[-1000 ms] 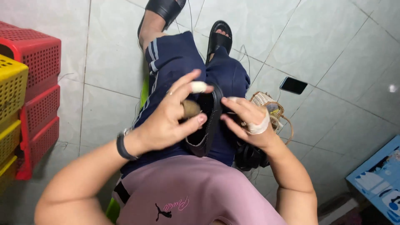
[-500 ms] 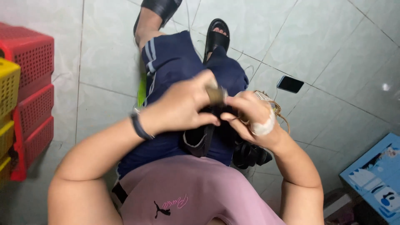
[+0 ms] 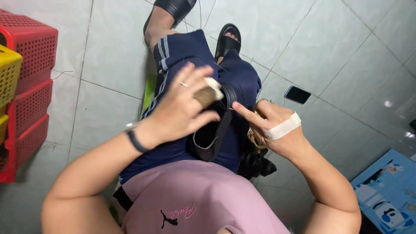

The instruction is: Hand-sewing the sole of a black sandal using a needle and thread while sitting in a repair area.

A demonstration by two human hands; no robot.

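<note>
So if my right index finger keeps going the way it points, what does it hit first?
Probably the black shoe on your lap: the right hand points its index finger at the shoe's rim, almost touching, though depth is unclear.
</note>
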